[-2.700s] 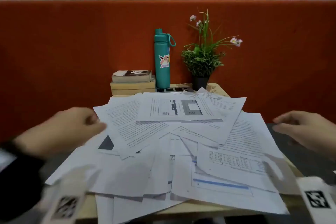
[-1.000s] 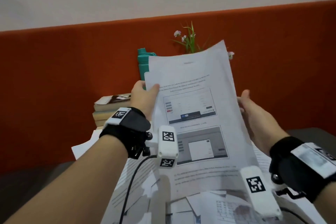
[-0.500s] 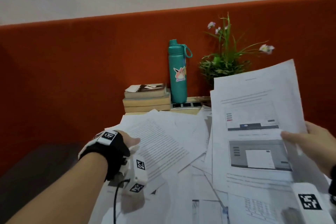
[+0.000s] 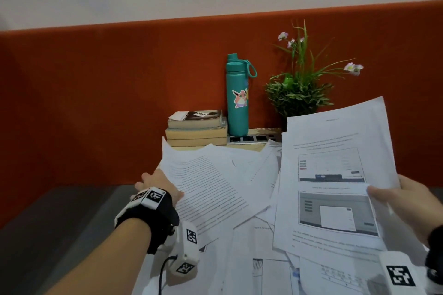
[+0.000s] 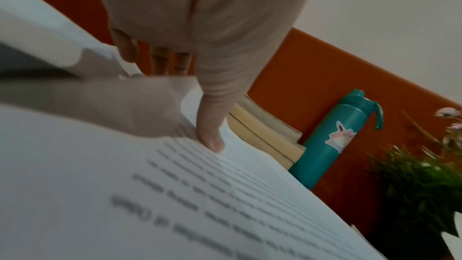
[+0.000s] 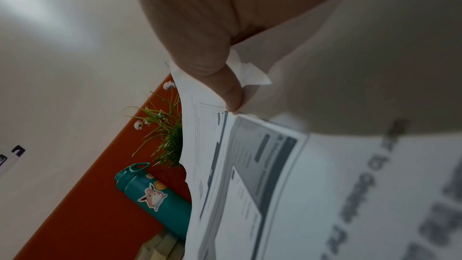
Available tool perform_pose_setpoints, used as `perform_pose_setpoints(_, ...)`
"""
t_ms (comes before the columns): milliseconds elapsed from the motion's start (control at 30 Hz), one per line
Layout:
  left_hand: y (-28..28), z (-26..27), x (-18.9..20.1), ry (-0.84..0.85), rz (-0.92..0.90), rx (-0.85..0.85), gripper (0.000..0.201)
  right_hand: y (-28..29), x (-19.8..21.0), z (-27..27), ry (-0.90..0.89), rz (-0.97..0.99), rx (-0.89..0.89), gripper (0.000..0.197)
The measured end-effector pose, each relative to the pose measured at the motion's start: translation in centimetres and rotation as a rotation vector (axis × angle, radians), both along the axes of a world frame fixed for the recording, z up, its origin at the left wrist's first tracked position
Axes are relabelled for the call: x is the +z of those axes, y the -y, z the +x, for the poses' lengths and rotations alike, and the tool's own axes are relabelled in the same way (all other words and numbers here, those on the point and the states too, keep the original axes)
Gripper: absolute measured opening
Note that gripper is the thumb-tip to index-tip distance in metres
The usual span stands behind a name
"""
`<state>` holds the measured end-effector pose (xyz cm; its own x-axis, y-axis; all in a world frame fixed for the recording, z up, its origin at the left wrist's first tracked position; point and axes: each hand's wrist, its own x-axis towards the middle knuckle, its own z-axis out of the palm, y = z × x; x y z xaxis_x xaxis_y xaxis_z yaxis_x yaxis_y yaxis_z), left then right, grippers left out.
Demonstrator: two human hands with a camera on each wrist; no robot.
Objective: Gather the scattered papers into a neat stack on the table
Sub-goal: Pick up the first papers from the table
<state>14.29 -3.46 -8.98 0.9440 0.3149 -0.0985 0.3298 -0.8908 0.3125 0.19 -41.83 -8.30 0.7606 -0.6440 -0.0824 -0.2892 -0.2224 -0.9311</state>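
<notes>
Nearest the viewer, at five o'clock, the right hand (image 4: 407,201) pinches a held sheet with screenshots (image 4: 335,175) by its right edge, thumb (image 6: 225,86) on the printed face and the other fingers hidden behind; at least one further sheet seems to lie behind it in the same grip, though the count cannot be told. The page rises free toward one o'clock, supported at one edge only, so it may sag, fold or slip out should the pinch ease. At seven o'clock the left hand (image 4: 158,187) takes the left edge of a text sheet (image 4: 206,189), thumb (image 5: 210,131) on top and fingers curled beneath, its far corner lifted off the heap. Pulling this page sideways may drag its neighbours with it. The scattered papers (image 4: 251,246) lie overlapped and skewed over the middle of the table (image 4: 263,130), some hanging past the near edge at six o'clock, whence a careless sweep could send them to the floor. Farther off, at twelve o'clock, stand a pile of books (image 4: 196,129), a teal bottle (image 4: 238,98) and a potted plant (image 4: 299,93); the raised sheet already overlaps the plant in the head view, and a swing of paper that way might catch its leaves or tip the tall, narrow bottle.
</notes>
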Motion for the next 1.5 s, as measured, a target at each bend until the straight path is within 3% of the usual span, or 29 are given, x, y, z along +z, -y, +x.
perform_pose_setpoints(67,0.4,0.5,1.4,0.097,-0.09,-0.071,0.019,0.5,0.0,-0.1,0.018,0.016,-0.02,0.027)
perform_pose_setpoints(100,0.6,0.7,2.7,0.171,-0.119,-0.1,0.014,0.8,-0.1,-0.3,0.018,0.018,-0.034,0.027)
perform_pose_setpoints(200,2.0,1.0,8.3,0.369,-0.235,-0.256,0.023,2.1,-0.6,-0.7,0.017,0.029,-0.09,0.029)
perform_pose_setpoints(300,4.8,2.2,11.2,0.27,-0.474,-0.399,0.031,3.6,-1.4,-1.3,0.01,0.075,-0.134,0.033)
perform_pose_setpoints(433,10.5,4.0,8.1,-0.06,-0.27,-0.576,0.049,5.4,-1.9,-2.5,0.022,0.1,-0.169,0.036)
perform_pose_setpoints(533,13.7,4.7,4.3,-0.281,-0.235,-0.637,0.059,6.0,-2.1,-3.4,0.029,0.117,-0.194,0.029)
perform_pose_setpoints(600,14.7,4.3,2.8,-0.317,-0.208,-0.624,0.07,6.3,-2.4,-3.7,0.044,0.123,-0.185,0.025)
perform_pose_setpoints(700,15.9,3.7,1.3,-0.309,-0.299,-0.569,0.067,6.4,-3.0,-3.7,0.061,0.113,-0.159,0.029)
perform_pose_setpoints(800,16.5,3.5,1.0,-0.33,-0.31,-0.572,0.05,6.1,-3.2,-3.4,0.067,0.113,-0.143,0.034)
perform_pose_setpoints(900,17.4,3.6,0.7,-0.269,-0.216,-0.599,0.031,5.8,-3.0,-3.4,0.064,0.124,-0.125,0.02)
perform_pose_setpoints(1000,17.6,3.6,0.3,-0.165,-0.008,-0.559,0.052,5.4,-2.7,-3.5,0.073,0.123,-0.124,0.017)
perform_pose_setpoints(1100,17.6,3.5,0.4,-0.25,0.099,-0.575,0.103,5.1,-2.3,-3.6,0.079,0.114,-0.117,0.015)
perform_pose_setpoints(1133,17.6,3.4,0.5,-0.273,0.109,-0.58,0.111,4.9,-2.2,-3.6,0.085,0.111,-0.114,0.018)
perform_pose_setpoints(1300,18.5,3.5,0.9,-0.241,0.042,-0.6,0.115,3.9,-1.4,-3.8,0.095,0.109,-0.094,0.024)
perform_pose_setpoints(1500,19.4,3.2,1.8,-0.045,0.055,-0.738,0.034,3.3,-0.7,-3.8,0.087,0.121,-0.1,0.025)
